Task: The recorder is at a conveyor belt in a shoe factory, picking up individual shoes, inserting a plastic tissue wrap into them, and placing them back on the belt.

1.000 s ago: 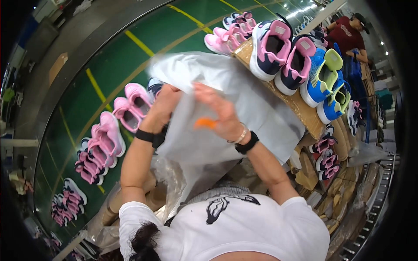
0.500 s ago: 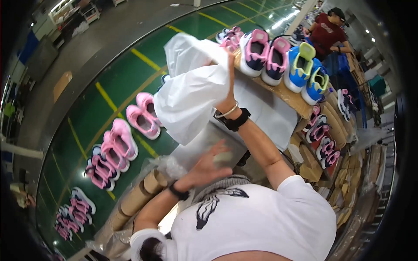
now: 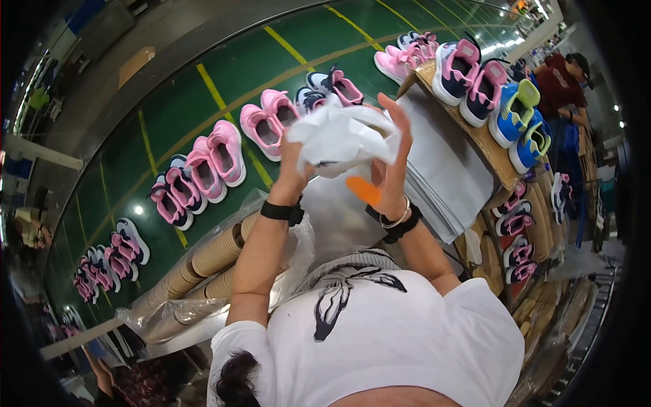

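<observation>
Holding crumpled white paper wad (image 3: 346, 139), long axis left-to-right, between spread-fingered right hand (image 3: 395, 166) and left hand (image 3: 291, 166), closure impossible to tell.

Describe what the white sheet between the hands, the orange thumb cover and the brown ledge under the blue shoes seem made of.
White sheet: probably thin paper, matte, judging by its crisp creases.
Orange thumb cover: perhaps rubber, smooth and dull, since it fits closely; fabric remains possible.
Brown ledge: likely cardboard, glossy and taped-looking, from its tan colour and shiny streaks.
</observation>
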Demonstrator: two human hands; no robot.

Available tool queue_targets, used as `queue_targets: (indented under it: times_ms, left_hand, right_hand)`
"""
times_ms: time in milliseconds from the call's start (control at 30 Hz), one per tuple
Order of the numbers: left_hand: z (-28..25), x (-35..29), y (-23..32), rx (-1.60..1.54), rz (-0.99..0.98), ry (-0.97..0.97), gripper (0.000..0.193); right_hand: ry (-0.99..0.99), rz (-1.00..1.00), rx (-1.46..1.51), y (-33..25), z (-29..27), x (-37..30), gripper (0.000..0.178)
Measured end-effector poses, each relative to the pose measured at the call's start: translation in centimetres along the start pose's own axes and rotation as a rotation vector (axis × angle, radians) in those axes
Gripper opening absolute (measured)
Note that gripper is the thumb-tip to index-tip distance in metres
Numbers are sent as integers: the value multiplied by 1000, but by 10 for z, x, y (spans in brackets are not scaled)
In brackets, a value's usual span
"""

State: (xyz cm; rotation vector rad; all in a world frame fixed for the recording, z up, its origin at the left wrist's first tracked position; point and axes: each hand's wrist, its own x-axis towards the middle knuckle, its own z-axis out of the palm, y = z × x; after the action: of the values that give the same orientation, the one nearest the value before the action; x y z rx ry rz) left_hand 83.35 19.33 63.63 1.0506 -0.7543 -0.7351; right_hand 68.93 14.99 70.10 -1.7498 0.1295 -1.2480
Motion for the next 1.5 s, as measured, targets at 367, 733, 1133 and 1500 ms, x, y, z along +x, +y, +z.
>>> queue_targets:
  times_ms: [367,733,1133,1500]
  left_hand:
    - [-12,-63,32,409,-69,-25,57]
    - [-63,-40,-1,-634,-459,364,33]
    - [-207,107,-122,950,-353,96,33]
    - [-216,121,-136,1027,-212,7,27]
  right_hand:
    - [-41,486,111,67,33,-12,50]
    - [-195,518,-230,72,71,-50,53]
    - [-476,621,-736,245,111,2,45]
    - [-708,187,-778,250,123,-8,40]
